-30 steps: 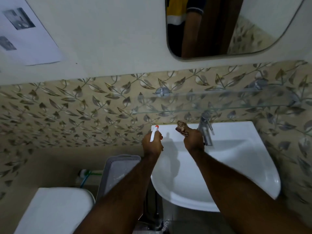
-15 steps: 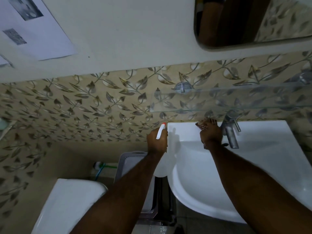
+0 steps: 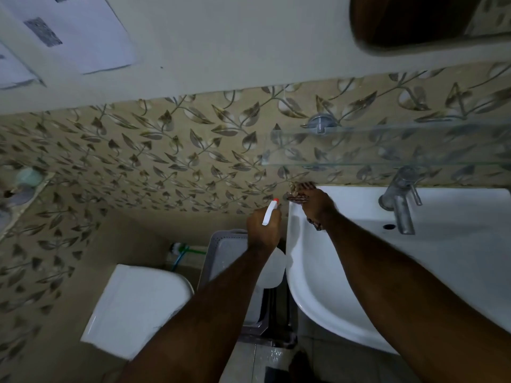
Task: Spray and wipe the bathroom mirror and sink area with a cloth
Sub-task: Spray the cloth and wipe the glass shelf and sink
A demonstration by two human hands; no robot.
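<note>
My left hand (image 3: pixel 262 229) grips a clear spray bottle (image 3: pixel 272 269) with a white trigger head and red nozzle, held just left of the white sink (image 3: pixel 345 286). My right hand (image 3: pixel 315 205) presses a brown patterned cloth (image 3: pixel 300 190) onto the sink's back left corner, against the leaf-patterned tiles. The mirror (image 3: pixel 425 20) shows only its lower edge at the top right.
A chrome tap (image 3: pixel 399 199) stands at the back of the sink under a glass shelf (image 3: pixel 387 146). Left of the sink sit a grey plastic basket (image 3: pixel 224 252) and a white toilet cistern (image 3: pixel 135 308). Papers (image 3: pixel 74 31) hang on the upper wall.
My right hand has slid the cloth left along the sink's back rim, from beside the tap to the left corner. The view has shifted left; the left hand still holds the bottle.
</note>
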